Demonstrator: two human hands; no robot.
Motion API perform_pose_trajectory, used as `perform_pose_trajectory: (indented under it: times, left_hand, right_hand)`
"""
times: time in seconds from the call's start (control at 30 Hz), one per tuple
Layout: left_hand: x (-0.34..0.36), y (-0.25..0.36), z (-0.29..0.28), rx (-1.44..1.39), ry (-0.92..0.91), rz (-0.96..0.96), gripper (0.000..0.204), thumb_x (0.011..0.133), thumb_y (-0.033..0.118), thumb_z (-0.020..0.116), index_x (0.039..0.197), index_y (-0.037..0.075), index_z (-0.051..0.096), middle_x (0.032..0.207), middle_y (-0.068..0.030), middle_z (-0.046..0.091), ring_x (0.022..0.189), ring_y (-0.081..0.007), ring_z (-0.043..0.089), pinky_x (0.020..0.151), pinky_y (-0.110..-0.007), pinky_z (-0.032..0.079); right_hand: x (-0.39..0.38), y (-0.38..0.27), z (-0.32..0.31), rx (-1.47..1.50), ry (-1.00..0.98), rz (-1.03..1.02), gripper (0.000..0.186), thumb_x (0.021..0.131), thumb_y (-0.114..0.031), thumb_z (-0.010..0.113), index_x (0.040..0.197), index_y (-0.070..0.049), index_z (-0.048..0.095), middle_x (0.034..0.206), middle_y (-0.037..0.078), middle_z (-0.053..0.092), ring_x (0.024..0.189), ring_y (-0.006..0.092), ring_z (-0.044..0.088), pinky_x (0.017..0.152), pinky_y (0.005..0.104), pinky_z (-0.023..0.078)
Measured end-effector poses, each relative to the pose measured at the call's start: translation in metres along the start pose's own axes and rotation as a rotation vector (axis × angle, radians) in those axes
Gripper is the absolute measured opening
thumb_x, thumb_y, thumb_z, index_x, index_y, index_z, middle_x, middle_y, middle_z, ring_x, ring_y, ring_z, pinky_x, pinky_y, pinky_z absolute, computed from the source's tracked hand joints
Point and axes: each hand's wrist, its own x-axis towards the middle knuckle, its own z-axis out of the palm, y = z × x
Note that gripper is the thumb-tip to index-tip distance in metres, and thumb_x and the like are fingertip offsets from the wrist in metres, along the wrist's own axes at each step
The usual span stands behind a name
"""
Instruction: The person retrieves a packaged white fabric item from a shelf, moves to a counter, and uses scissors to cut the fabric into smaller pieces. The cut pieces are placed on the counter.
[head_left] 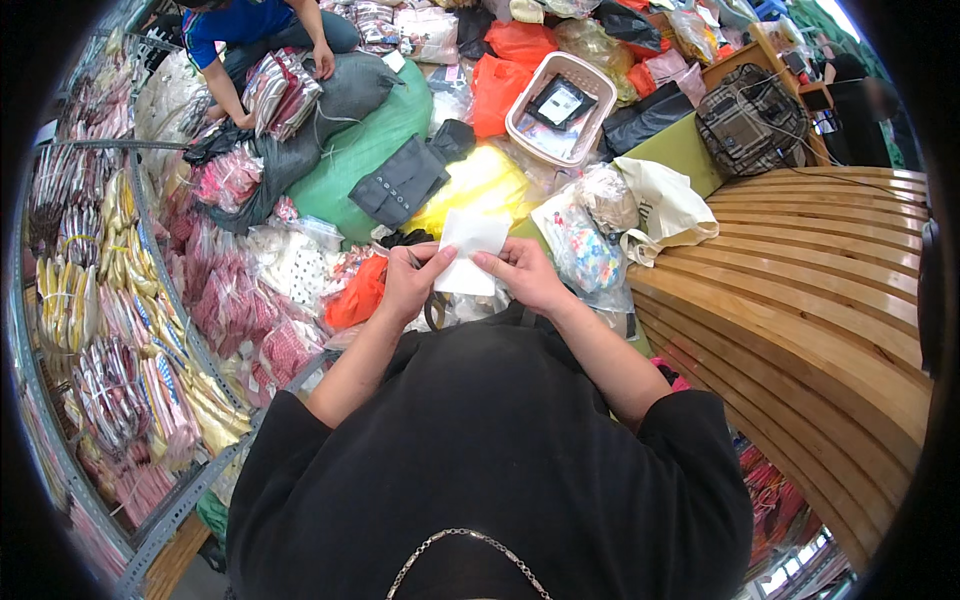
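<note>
A small white slip of paper (472, 258) is held up in front of my chest. My left hand (410, 282) is closed on its left edge, thumb on top. A thin dark object shows by the left fingers, too small to name. My right hand (530, 276) pinches the slip's right edge between thumb and fingers. Below the left hand hangs a dark loop (434, 311) whose kind I cannot make out. Just beyond the paper lie a yellow plastic bag (480, 190) and a folded dark grey cloth bag (400, 187).
Metal shelving (150, 235) with bundled bagged garments (110, 395) stands left. A slatted wooden bench (800, 260) curves along the right. Ahead lie a green sack (345, 160), a pink-white basket (560, 148) and a camouflage backpack (752, 120). A person in blue (245, 22) handles packets far left.
</note>
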Motion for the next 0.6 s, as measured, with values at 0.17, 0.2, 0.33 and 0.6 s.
perform_pose_trajectory:
  times: [0.17, 0.2, 0.33, 0.6]
  left_hand:
    - [-0.006, 0.024, -0.010, 0.021, -0.188, -0.092, 0.019, 0.091, 0.008, 0.068, 0.101, -0.007, 0.072, 0.074, 0.0014, 0.065, 0.061, -0.0020, 0.050, 0.052, -0.019, 0.038]
    - [-0.007, 0.027, -0.007, 0.020, -0.201, -0.075, 0.018, 0.091, 0.007, 0.066, 0.101, -0.007, 0.072, 0.074, 0.0011, 0.065, 0.060, -0.0022, 0.050, 0.051, -0.019, 0.037]
    - [-0.005, 0.024, -0.009, -0.113, -0.288, -0.092, 0.019, 0.089, 0.001, 0.058, 0.101, -0.007, 0.072, 0.072, -0.0003, 0.064, 0.055, -0.0031, 0.047, 0.046, -0.020, 0.032]
    - [-0.005, 0.037, 0.005, -0.028, -0.345, 0.045, 0.029, 0.077, -0.009, 0.052, 0.097, -0.006, 0.073, 0.067, -0.0016, 0.061, 0.051, -0.0052, 0.047, 0.047, -0.023, 0.034]
  right_hand:
    - [-0.012, -0.001, -0.014, -0.102, -0.105, 0.009, 0.028, 0.095, -0.017, 0.064, 0.114, 0.004, 0.067, 0.102, 0.007, 0.071, 0.092, 0.0108, 0.063, 0.082, 0.0281, 0.050]
    - [-0.013, -0.002, -0.018, -0.117, -0.124, -0.007, 0.027, 0.095, -0.016, 0.064, 0.114, 0.003, 0.067, 0.102, 0.007, 0.071, 0.093, 0.0112, 0.063, 0.083, 0.0285, 0.050]
    - [-0.018, -0.015, -0.013, -0.111, -0.115, -0.187, 0.025, 0.093, -0.008, 0.063, 0.115, 0.002, 0.068, 0.103, 0.008, 0.071, 0.094, 0.0129, 0.064, 0.085, 0.0294, 0.051]
    - [-0.036, -0.033, -0.012, -0.140, -0.130, -0.145, 0.027, 0.087, 0.007, 0.053, 0.107, 0.003, 0.071, 0.106, 0.012, 0.071, 0.096, 0.0166, 0.067, 0.084, 0.0283, 0.052]
